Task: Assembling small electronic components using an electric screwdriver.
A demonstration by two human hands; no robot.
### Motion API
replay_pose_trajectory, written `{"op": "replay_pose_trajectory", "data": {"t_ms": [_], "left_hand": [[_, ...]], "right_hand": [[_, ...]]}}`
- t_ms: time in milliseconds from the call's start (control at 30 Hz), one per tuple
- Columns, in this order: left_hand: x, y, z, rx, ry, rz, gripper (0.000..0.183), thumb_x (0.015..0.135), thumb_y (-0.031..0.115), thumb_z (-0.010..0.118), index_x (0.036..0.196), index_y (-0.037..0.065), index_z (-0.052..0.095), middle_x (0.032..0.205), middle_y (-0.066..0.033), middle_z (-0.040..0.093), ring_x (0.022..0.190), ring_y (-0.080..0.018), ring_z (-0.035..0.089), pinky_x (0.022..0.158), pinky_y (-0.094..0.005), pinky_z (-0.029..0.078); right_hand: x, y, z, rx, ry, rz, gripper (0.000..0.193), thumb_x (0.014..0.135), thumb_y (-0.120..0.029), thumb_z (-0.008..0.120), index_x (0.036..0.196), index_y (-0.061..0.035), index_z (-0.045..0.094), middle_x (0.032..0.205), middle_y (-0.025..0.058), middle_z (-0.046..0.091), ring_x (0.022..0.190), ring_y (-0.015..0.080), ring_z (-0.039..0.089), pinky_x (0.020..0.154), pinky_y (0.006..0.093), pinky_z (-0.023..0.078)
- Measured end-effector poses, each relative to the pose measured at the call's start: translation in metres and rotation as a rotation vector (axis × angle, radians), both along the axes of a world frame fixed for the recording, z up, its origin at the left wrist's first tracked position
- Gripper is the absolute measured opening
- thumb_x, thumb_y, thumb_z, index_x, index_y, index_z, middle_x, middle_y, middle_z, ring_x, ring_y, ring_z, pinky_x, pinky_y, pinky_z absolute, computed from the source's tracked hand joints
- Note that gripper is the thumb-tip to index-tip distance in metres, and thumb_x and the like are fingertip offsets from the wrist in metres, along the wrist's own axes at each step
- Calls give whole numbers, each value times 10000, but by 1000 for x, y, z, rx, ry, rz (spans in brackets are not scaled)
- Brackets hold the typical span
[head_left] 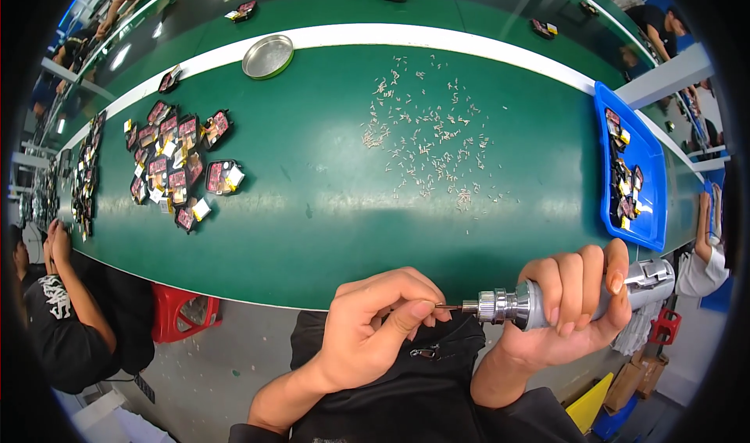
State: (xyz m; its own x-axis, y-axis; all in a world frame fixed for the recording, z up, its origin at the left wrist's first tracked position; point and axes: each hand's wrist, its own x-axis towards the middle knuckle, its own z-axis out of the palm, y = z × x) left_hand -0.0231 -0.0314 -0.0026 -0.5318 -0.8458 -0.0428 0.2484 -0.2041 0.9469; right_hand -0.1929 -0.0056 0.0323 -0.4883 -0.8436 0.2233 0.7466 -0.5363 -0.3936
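My right hand (574, 294) is wrapped round the grey and silver body of an electric screwdriver (494, 306), held level over the near edge of the bench. Its thin bit (451, 306) points left. At the bit's tip my left hand (379, 326) pinches with thumb and forefinger. Whether a screw sits between those fingers is hidden. Many tiny screws (441, 134) lie scattered on the green bench top (312, 232) beyond my hands.
Left on the bench, small black assemblies with pink and white parts (168, 158) lie heaped. A round metal dish (268, 56) stands at the back. A blue tray (660, 185) at the right holds more assemblies. A conveyor (328, 9) runs behind; a co-worker (74, 318) sits at left.
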Motion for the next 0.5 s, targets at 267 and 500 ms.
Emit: {"op": "replay_pose_trajectory", "data": {"t_ms": [267,500], "left_hand": [[-11,2,-7,-451,-173,156,42,802,-81,616,817,-55,587,729,-130,614,615,-238,589,546,-291,462],[-10,-2,-6,-457,-207,71,150,905,25,510,891,-78,618,802,-157,651,646,-175,586,587,-261,473]], "right_hand": [[-10,2,-7,-32,35,61,95,910,-167,462,883,-79,435,568,10,411,464,123,416,528,290,367],[-15,2,-13,-24,-38,69,97,908,-168,464,876,-83,428,567,4,401,464,116,410,534,283,362]]}}
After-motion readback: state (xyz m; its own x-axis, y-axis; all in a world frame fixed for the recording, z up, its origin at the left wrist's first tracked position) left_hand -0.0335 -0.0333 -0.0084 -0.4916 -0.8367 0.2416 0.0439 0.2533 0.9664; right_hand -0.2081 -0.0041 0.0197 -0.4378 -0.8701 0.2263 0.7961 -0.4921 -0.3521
